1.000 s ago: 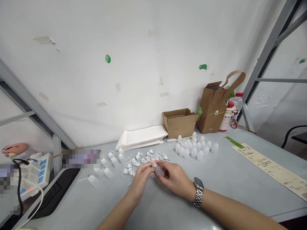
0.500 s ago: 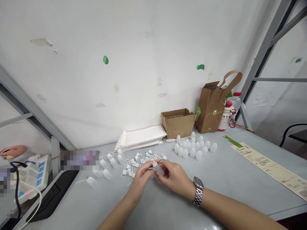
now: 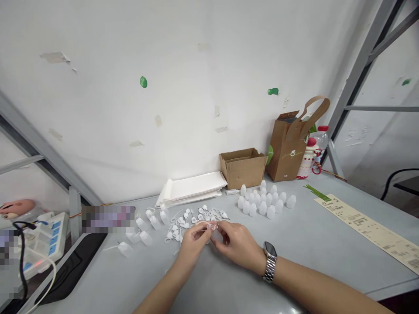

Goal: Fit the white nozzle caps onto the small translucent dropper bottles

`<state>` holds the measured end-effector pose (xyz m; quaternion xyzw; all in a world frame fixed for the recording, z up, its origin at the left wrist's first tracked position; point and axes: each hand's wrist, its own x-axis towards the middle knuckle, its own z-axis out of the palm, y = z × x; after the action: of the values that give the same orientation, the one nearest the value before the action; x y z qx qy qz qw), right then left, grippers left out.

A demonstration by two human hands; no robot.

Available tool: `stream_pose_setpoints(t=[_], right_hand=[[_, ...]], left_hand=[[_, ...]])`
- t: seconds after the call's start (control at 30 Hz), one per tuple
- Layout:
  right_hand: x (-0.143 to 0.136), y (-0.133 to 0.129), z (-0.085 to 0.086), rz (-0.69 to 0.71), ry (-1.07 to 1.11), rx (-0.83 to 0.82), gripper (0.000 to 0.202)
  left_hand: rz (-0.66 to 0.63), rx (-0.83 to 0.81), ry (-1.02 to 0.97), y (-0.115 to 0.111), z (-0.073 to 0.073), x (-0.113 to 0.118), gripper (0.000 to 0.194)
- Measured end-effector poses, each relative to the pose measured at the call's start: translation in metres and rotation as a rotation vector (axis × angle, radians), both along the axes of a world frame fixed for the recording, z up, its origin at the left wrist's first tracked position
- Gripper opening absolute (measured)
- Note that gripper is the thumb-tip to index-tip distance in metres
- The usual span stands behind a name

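Translucent plastic small bottle (image 3: 216, 234) is in the right hand (image 3: 241, 245), thumb and fingers wrapped round its body, bottle tilted. Left hand (image 3: 192, 244): thumb and index narrow, at the bottle's top end; fingers hide the contact, can't tell if they grip it. Metal-band watch (image 3: 270, 261) on right wrist.

Just beyond the hands: loose pile of white caps (image 3: 176, 227) with thin loops, on the grey table (image 3: 225, 290). Left of the pile: group of capped bottles (image 3: 145, 238), several leaning or lying over, one at the near left with a thin tail sticking out left. Right of the pile: cluster of uncapped bottles (image 3: 263, 208), standing upright.

Far side, by the wall (image 3: 183, 109): white flat stack (image 3: 196, 187), open cardboard box (image 3: 245, 173) touching or close to its right end, then brown paper bag (image 3: 288, 155), red-topped bottle (image 3: 306, 163) beside it. Far right: long printed strip (image 3: 366, 233). Left edge: black pad (image 3: 77, 268), white power strip (image 3: 54, 239).
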<state>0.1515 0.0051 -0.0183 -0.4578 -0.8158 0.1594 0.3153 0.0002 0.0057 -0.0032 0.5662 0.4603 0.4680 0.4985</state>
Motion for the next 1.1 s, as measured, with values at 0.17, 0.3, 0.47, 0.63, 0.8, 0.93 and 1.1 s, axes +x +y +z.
stream_pose_setpoints(t=[0.17, 0.3, 0.47, 0.63, 0.8, 0.93, 1.1], right_hand=[[0.000, 0.000, 0.000, -0.004, 0.002, -0.018, 0.011], [0.000, 0.001, 0.001, -0.018, -0.005, -0.036, 0.013], [0.000, 0.000, 0.003, -0.032, -0.002, -0.047, 0.015], [0.000, -0.001, 0.002, -0.024, 0.009, -0.034, 0.013], [0.001, 0.002, 0.000, -0.011, 0.015, -0.038, 0.013], [0.002, 0.002, 0.003, 0.009, 0.045, -0.111, 0.011], [0.001, 0.002, 0.010, 0.076, 0.156, -0.215, 0.014]], left_hand=[[-0.008, -0.038, -0.050, -0.001, -0.001, 0.001, 0.022], [0.021, -0.060, -0.129, 0.002, -0.004, 0.001, 0.023], [0.014, -0.061, -0.119, 0.001, -0.002, 0.001, 0.022], [-0.039, -0.064, -0.140, -0.003, 0.000, 0.001, 0.019], [-0.037, -0.049, -0.153, 0.001, -0.006, 0.002, 0.019], [0.015, -0.070, -0.142, 0.001, -0.005, 0.001, 0.021], [0.081, -0.086, -0.164, 0.001, -0.002, -0.004, 0.023]])
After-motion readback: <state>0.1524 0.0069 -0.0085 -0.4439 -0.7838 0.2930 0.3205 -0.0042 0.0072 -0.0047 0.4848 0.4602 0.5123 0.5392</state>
